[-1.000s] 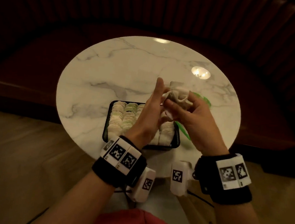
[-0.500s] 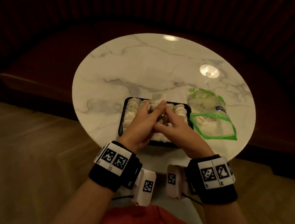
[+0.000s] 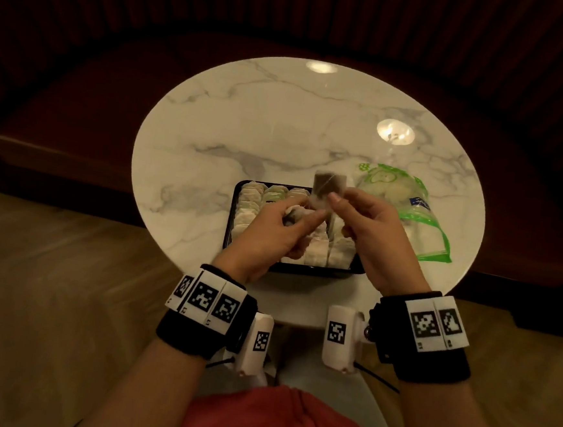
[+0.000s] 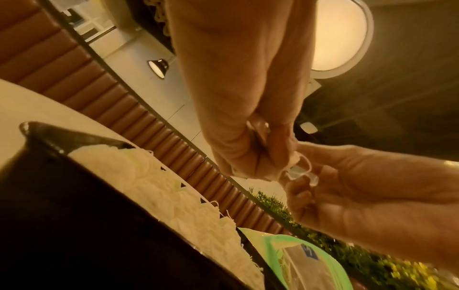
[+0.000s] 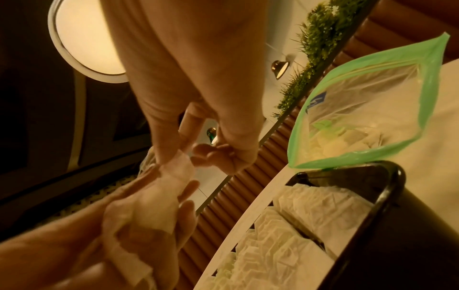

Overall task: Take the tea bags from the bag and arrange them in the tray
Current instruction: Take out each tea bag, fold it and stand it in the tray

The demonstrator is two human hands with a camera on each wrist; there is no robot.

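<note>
Nearest, at lower centre of the head view, the left hand (image 3: pixel 274 228) holds a small bunch of tea bags (image 3: pixel 293 211) in a curled grip, and the right hand (image 3: pixel 374 234) pinches one bag (image 3: pixel 328 186) upright by thumb and fingertip. Both hover over the tray (image 3: pixel 229 222), mid-frame on the tabletop (image 3: pixel 246 126), already packed with rows (little room shows at its right side). To place well, keep the pinch at the bag's edge, lower it on edge beside the last row, and release only once it leans. Farther right lies the pouch (image 3: pixel 409 203), some bags inside.
</note>
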